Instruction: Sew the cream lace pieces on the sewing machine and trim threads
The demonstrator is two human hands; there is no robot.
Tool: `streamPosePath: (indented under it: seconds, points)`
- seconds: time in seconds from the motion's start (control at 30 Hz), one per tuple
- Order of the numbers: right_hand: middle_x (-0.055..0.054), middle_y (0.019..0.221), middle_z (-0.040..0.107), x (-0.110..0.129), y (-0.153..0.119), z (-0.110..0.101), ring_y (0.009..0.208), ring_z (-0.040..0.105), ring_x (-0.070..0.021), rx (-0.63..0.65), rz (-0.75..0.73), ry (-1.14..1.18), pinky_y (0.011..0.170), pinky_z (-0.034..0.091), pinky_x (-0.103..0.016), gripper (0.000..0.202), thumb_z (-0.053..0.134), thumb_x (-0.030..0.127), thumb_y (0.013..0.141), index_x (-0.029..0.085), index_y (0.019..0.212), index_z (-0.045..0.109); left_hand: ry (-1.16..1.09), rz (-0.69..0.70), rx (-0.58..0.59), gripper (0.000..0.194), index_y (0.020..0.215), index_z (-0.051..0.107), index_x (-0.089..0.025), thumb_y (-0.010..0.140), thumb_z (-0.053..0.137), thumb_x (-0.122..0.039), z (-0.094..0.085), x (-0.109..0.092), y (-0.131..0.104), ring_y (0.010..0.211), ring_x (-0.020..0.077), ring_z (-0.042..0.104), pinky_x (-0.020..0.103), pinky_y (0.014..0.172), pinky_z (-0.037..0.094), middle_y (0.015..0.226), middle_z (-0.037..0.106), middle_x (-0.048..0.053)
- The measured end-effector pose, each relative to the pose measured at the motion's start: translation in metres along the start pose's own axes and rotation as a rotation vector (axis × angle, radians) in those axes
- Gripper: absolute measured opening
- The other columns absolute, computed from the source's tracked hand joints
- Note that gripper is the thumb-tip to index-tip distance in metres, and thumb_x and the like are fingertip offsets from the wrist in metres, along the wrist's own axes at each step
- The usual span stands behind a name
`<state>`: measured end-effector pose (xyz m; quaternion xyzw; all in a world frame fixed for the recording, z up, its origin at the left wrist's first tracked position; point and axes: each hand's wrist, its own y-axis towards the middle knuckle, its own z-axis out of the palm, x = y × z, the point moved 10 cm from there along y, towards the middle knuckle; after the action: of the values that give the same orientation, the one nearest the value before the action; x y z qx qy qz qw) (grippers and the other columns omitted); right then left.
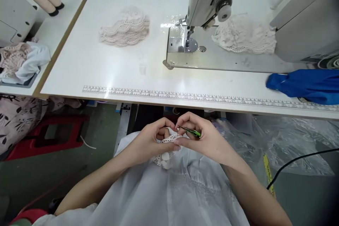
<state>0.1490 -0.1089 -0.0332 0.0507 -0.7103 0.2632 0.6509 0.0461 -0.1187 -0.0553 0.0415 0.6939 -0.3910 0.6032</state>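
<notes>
A strip of white lace [166, 159] hangs over my lap, its upper edge held between both hands. My left hand [153, 139] is closed, thumb and fingers pinching the lace from the left. On the other side my right hand [197, 134] pinches the same lace with thumb and index finger. Small thread snips with a green handle [195, 133] lie within my right hand's curled fingers, the dark blades pointing left toward the lace. The fingertips of the two hands nearly meet.
Above my hands runs a white table [111, 67] with a printed ruler [169, 95]. A sewing machine [206, 0] stands at the right, lace [246, 35] under its arm. More lace [125, 28] lies left; blue cloth [304, 84] lies right. A red stool [60, 134] stands lower left beside a seated person [18, 116].
</notes>
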Motion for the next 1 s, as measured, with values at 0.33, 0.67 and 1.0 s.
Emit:
streamPosePath:
  seconds: [0.33,0.67,1.0]
  points:
    - [0.001,0.081,0.058,-0.024,0.003,0.000,0.078,0.058,-0.0133,-0.115,-0.022,0.005,0.067,0.048,-0.025,0.013,0.063,0.028,0.087,0.023,0.094,0.054,-0.194,-0.126,0.075,0.030,0.077,0.059,-0.015,0.080,0.069,-0.043,-0.003,0.033,0.009,0.055,0.0068,0.039,0.020,0.052,0.030,0.062,0.048,-0.004]
    - [0.000,0.085,0.063,-0.023,0.014,-0.007,0.077,0.061,-0.0131,-0.150,-0.045,-0.069,0.062,0.049,-0.022,0.008,0.064,0.027,0.086,0.023,0.092,0.059,-0.260,-0.119,0.042,0.023,0.088,0.066,-0.017,0.086,0.064,-0.040,-0.011,0.037,0.014,0.063,0.0085,0.040,0.023,0.058,0.031,0.072,0.051,-0.001]
    - [-0.005,0.095,0.066,-0.005,0.004,-0.015,0.079,0.063,-0.0155,-0.245,-0.312,-0.496,0.064,0.049,-0.026,0.026,0.060,0.026,0.090,0.023,0.117,0.061,-0.282,-0.102,-0.043,0.024,0.085,0.062,-0.016,0.086,0.062,-0.040,-0.020,0.038,0.016,0.062,0.0089,0.041,0.022,0.060,0.034,0.066,0.049,-0.003]
